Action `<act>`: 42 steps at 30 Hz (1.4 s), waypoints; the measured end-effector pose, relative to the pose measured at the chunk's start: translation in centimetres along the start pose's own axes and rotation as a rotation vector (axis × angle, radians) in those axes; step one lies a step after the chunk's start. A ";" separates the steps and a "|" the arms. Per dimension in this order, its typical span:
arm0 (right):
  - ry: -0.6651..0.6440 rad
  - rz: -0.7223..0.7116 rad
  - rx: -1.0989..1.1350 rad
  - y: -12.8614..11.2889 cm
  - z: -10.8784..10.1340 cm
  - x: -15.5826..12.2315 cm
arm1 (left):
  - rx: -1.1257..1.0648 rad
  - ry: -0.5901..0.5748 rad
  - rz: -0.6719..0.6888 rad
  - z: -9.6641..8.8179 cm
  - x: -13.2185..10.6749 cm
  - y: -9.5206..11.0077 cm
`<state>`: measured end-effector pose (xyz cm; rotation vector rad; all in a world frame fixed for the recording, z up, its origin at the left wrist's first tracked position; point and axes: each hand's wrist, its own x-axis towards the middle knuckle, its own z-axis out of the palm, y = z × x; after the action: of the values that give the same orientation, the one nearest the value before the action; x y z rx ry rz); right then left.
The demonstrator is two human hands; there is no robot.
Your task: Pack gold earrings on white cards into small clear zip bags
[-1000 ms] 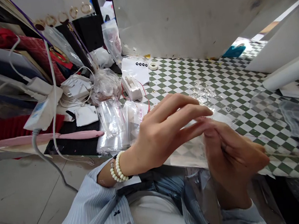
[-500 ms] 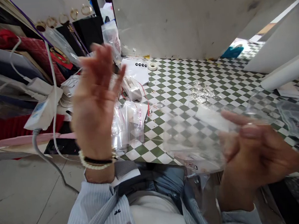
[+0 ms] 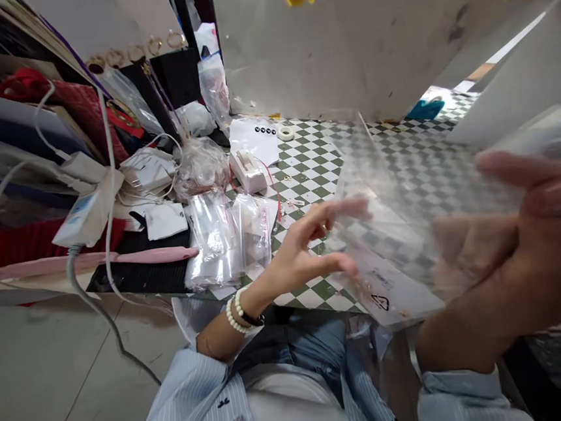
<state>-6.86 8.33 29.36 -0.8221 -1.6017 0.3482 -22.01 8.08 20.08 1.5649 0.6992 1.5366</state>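
My right hand [image 3: 524, 248] is raised close to the camera at the right, blurred, its fingers and thumb closed on a large clear plastic bag [image 3: 400, 226] that hangs out to the left over the checked tabletop [image 3: 306, 162]. My left hand [image 3: 308, 250], with a white bead bracelet on the wrist, reaches toward the bag's lower left edge with fingers spread, fingertips at or just touching the plastic. A recycling mark shows on the bag's bottom corner.
A stack of small zip bags [image 3: 226, 238] lies left of my left hand. Behind it sit a white tape dispenser [image 3: 247, 167], a tape roll [image 3: 285, 132], a white card with black dots, cables, a charger and a pink strip. A white board stands at the back.
My left hand dropped from raised beside my face-level to the bag's lower edge. My right hand lifted the clear bag higher and nearer the camera.
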 end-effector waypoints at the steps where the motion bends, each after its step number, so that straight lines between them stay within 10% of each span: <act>1: 0.090 0.036 0.049 -0.3 0.4 0.1 | -0.057 -0.054 -0.067 0.5 0.0 0.2; 7: 0.182 0.124 0.204 3.5 -1.6 1.5 | -0.180 0.167 -0.207 1.7 -0.5 1.7; 13: -0.476 0.354 0.250 7.2 -3.3 -0.3 | -0.042 0.421 -0.235 1.2 0.2 1.7; 19: -0.353 0.375 0.198 7.2 -2.1 -1.3 | 0.016 0.488 -0.160 -0.4 0.3 1.1; 33: -0.311 0.310 0.251 8.2 -0.8 0.7 | 0.151 0.098 -0.104 -3.5 1.3 2.0; 42: -0.349 0.236 0.157 6.5 -1.5 0.4 | 0.205 0.266 -0.059 -1.8 0.9 2.6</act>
<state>-3.39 12.82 25.77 -0.8635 -1.7731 0.8134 -24.12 7.85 22.61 1.4838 1.0719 1.6896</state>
